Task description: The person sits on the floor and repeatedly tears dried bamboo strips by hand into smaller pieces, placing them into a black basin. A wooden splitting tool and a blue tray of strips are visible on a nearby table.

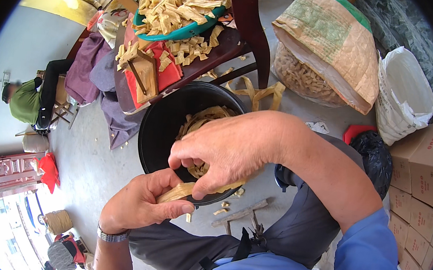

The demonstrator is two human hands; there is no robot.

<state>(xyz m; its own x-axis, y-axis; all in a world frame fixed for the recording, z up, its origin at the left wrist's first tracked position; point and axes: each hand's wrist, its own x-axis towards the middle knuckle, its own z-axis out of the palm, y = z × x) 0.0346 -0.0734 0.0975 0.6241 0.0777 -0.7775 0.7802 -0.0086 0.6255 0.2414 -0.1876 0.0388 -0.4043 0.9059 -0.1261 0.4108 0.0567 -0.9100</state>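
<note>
A pale yellow fibrous strip (175, 192) is pinched between the thumb and fingers of my left hand (142, 202). The strip runs on under my right hand (227, 148), whose thumb lies against it. My right index finger is bent above, near my left fingertips; whether the right fingers grip the strip is hidden. Beneath both hands stands a round black tub (161, 129), with coiled yellowish strips (206, 116) inside it.
A teal basin (196, 26) heaped with yellow strips (178, 6) rests on a dark wooden chair (226, 43), beside cut pieces and a wooden block with a blade (145, 76). Right are sacks (329, 40) and cardboard boxes (426, 173). Other people (26, 101) sit nearby.
</note>
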